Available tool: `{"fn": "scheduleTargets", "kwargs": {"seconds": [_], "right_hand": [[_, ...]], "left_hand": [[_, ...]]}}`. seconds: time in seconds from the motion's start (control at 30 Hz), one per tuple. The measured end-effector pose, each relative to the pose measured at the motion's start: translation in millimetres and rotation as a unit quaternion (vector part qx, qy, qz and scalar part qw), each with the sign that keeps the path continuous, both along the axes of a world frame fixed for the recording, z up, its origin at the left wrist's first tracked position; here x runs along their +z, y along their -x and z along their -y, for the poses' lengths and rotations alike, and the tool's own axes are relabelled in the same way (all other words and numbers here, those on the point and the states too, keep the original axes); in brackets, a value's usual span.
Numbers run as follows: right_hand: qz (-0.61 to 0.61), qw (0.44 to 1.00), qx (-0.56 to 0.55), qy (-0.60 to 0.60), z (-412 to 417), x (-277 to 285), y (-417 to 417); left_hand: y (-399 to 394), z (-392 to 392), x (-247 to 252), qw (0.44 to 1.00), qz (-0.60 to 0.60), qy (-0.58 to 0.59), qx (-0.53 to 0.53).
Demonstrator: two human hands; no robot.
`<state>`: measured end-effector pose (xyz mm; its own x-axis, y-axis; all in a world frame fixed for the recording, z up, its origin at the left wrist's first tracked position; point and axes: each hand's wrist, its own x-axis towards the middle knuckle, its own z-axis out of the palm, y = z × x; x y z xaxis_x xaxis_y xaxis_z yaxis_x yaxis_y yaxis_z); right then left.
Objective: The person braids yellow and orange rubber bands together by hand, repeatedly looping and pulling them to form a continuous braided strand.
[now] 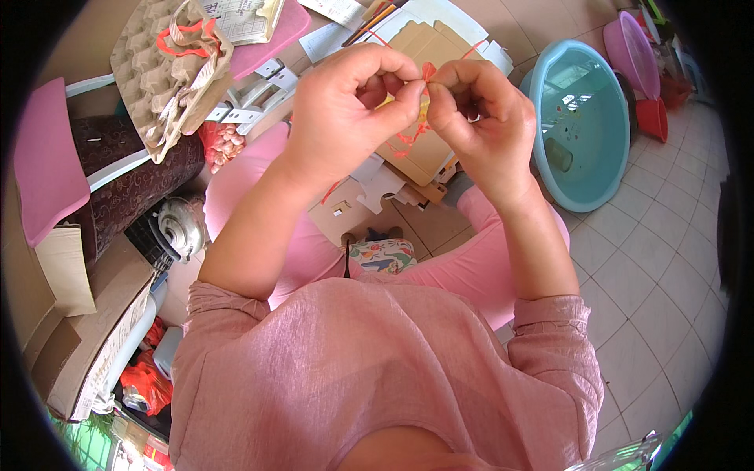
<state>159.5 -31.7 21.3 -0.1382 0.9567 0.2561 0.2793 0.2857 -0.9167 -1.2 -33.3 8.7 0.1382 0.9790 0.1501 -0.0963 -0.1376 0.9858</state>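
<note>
My left hand [359, 100] and my right hand [486, 112] are raised in front of me, fingertips nearly touching. Each pinches part of a thin red cord [429, 72] between thumb and index finger. More of the red cord [406, 141], knotted or looped, hangs below the fingertips, with something yellow partly hidden behind my left fingers. Under the hands lie flattened brown cardboard pieces [415, 162] on the floor, between my knees.
A blue plastic basin [539, 118] with water stands at the right, near a purple basin [630, 56] and a red container [651, 120]. Egg trays [132, 76], a pink chair [53, 159], a net bag of garlic [227, 144] and a metal pot lid [179, 226] are at the left.
</note>
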Motion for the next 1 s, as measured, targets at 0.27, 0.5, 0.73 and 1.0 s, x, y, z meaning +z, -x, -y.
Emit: {"fn": "scheduleTargets", "kwargs": {"seconds": [0.27, 0.5, 0.73, 1.0], "right_hand": [[-0.089, 0.995, -0.017, 0.046, 3.9, -6.5, 7.9], [-0.111, 0.993, -0.018, 0.042, 7.2, -3.1, 13.6], [-0.170, 0.983, 0.032, 0.057, 7.6, -5.5, 12.6], [-0.218, 0.961, 0.065, 0.158, 5.5, 0.0, 5.9]], "left_hand": [[-8.6, 5.1, 5.6, 0.997, 0.045, 0.035, 0.043], [-2.9, 2.6, 8.4, 0.995, 0.055, 0.082, 0.035], [-1.2, 3.9, 6.3, 0.997, 0.061, 0.031, 0.021], [-0.8, 3.4, -1.7, 0.996, 0.024, -0.086, 0.025]]}}
